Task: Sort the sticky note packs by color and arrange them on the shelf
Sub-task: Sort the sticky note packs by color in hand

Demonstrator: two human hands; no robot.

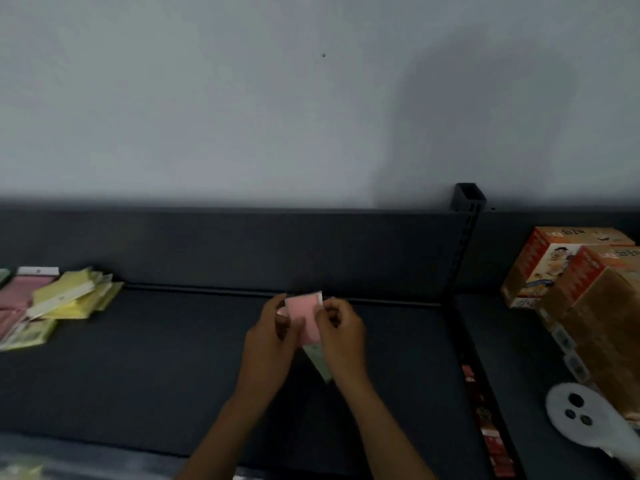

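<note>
Now both hands up over the dark shelf [156, 358], at centre: left hand [268, 344] and right hand [341, 336] pinching a pink sticky note pack [304, 315] between curled fingers, a pale green pack [318, 363] tucked just beneath. At 9 o'clock, yellow packs [74, 299] heaped beside pink packs [17, 294]. At 3 o'clock, orange boxes [568, 268], well apart

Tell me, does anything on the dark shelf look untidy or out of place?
Yes. At the left end of the dark shelf, the yellow sticky note packs lie in a loose, fanned heap, tilted over each other and overlapping the pink packs. Both hands hold a pink pack mid-shelf.
</note>
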